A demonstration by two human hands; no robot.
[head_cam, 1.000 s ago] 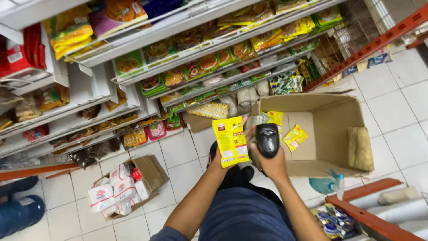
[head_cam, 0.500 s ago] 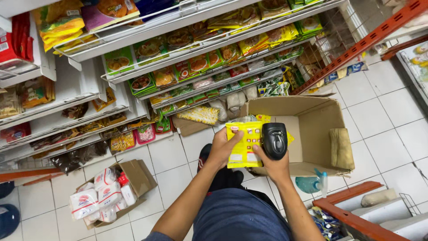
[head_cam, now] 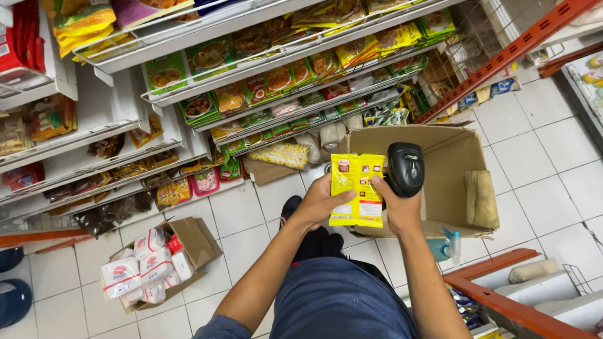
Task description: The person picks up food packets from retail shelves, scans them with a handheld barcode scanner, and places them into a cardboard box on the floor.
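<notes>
Tiled floor (head_cam: 540,150), stocked shelves (head_cam: 264,69), perhaps shop.

White tiled floor (head_cam: 553,157) below stocked white shelves (head_cam: 94,119), orange rack (head_cam: 502,56).

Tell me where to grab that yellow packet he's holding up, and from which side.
Take the yellow packet by its bare top edge, coming from above on the far side. It is a flat pouch held roughly upright over the open cardboard box. The left hand pinches its left edge and the right hand, which also holds the black scanner, covers its right edge, so only the top looks free.
</notes>
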